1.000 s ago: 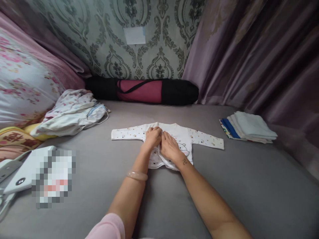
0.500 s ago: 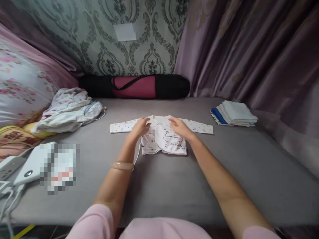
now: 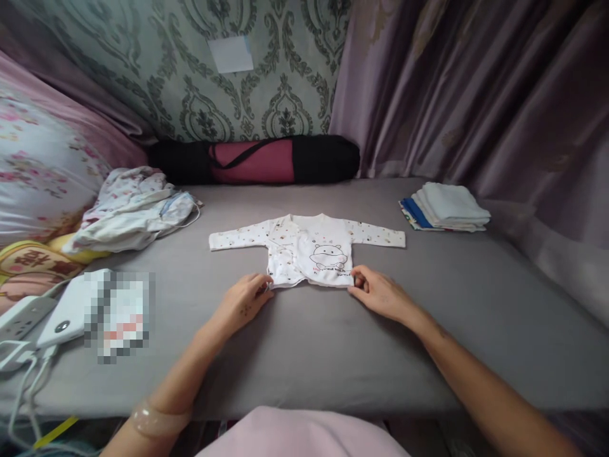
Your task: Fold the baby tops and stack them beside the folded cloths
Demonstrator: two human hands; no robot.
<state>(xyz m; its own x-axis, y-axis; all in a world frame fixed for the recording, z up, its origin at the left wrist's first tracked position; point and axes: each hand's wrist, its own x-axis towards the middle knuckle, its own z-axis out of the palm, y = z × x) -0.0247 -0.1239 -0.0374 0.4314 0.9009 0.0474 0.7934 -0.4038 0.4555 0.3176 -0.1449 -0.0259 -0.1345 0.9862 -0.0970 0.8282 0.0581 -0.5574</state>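
In the head view, the shirt lies face up on the grey sheet, midway between the two arms, its collar pointing away from the person. The left hand pinches the near left corner of the hem between thumb and fingers; the right hand has the near right corner in a like pinch. Neither lifts the cloth clear of the sheet.

As far as shows, the laying out looks done: the front panels overlap, the bear-like print faces up, and both sleeves reach straight out to the sides. The body has no large creases, so the hem corners seem to be the part being straightened now. No fold has been made in sleeves or body; what else is left, the view does not settle.

Well apart to the right sits a neat stack of folded cloths; to the left, near the floral pillow, lies a rumpled pile of clothes.
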